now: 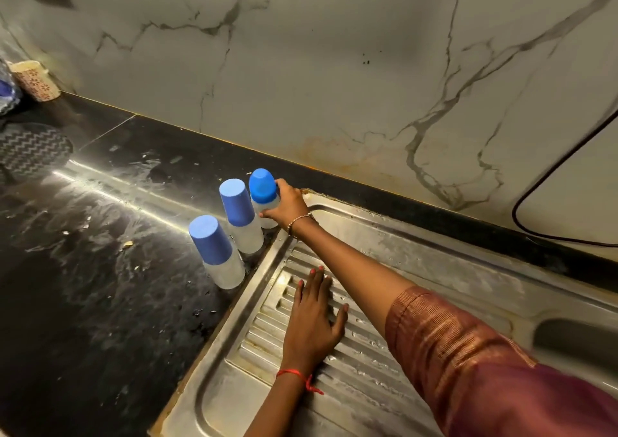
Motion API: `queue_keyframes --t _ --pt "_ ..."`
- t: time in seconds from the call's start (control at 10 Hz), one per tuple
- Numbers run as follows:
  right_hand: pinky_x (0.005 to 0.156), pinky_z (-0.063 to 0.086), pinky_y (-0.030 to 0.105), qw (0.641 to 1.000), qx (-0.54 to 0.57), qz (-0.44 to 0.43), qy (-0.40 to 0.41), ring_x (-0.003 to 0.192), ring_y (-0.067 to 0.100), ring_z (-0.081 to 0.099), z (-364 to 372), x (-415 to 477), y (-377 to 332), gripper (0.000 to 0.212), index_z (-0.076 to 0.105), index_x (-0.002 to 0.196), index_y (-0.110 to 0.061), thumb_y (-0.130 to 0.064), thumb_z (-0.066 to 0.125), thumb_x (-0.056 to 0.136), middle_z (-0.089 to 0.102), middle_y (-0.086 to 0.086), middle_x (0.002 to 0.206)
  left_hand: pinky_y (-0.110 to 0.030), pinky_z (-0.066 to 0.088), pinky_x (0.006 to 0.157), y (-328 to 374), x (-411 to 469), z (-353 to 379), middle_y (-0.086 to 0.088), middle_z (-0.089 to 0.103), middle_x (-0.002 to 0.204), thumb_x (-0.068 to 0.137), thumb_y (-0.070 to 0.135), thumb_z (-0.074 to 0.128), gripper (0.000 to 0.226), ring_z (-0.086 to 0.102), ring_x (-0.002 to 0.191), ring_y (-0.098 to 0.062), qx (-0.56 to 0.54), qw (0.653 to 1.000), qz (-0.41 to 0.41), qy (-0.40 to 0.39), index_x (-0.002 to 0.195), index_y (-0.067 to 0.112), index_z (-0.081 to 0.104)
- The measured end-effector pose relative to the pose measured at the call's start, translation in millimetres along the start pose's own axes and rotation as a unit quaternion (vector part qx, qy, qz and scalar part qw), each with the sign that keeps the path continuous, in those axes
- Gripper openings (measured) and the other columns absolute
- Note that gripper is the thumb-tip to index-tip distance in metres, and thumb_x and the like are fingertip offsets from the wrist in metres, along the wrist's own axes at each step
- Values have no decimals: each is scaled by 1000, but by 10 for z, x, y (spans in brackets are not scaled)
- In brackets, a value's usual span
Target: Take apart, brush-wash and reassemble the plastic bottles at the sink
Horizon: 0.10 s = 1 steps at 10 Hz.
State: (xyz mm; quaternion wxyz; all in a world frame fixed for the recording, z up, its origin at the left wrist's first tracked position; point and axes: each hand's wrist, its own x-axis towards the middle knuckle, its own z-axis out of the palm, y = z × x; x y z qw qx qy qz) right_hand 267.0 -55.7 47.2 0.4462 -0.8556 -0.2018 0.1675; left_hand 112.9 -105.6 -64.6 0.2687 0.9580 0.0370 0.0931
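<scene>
Three translucent plastic bottles with blue caps stand upright in a row on the black counter, just left of the steel drainboard (418,252). The near bottle (217,252) and the middle bottle (240,215) stand untouched. My right hand (287,207) reaches across and grips the far bottle (263,189) around its body, below its rounded blue cap. My left hand (314,316) rests flat on the ribbed drainboard with fingers spread, holding nothing.
The black counter (83,269) is wet and streaked, with crumbs. A patterned cup (33,80) and a zigzag mat (31,150) sit far left. A black cable (535,189) loops down the marble wall at right. The sink basin edge (575,339) shows at right.
</scene>
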Motion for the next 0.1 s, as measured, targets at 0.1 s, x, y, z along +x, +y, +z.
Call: queue_keyframes --t 0.1 --pt "104 37 41 1000 0 19 -15 128 30 43 -5 -52 35 70 37 135 -5 -1 72 76 47 16 137 -30 -4 119 14 -7 -14 -4 26 155 90 55 28 71 7 146 -12 -9 1000 -14 -15 146 12 33"
